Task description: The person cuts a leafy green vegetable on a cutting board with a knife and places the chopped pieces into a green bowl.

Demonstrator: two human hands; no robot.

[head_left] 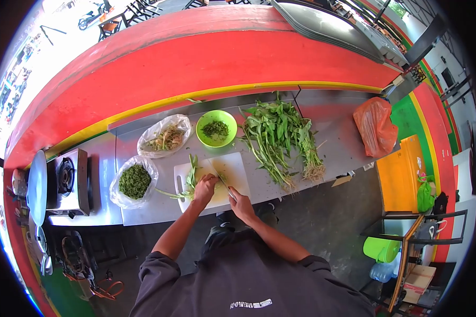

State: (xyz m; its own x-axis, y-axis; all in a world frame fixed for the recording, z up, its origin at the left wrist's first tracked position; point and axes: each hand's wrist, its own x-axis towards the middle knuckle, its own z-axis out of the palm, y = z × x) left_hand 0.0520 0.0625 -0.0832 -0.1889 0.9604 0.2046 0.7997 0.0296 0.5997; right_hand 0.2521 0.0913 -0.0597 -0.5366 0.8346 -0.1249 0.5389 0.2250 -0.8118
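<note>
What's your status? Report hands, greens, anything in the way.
Left hand pinning greens on cutting board. Right hand gripping knife, blade at the greens. Green bowl and bagged cuttings beyond board, apart from hands.

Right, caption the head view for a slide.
Left hand pins green stalks on a white rectangular cutting board; right hand holds a knife beside leafy greens.

Worktop (pixel 338 142): sheet metal, brushed, dull sheen; cutting board (pixel 235 168): white plastic, matt, smooth; stems (pixel 191 177): smooth, matt; knife (pixel 225 185): bare metal blade; bowl (pixel 202 126): green plastic, glossy; clear bags (pixel 116 199): thin plastic film, crinkled, shiny; orange bag (pixel 375 127): thin plastic; stove (pixel 78 185): polished metal.
</note>
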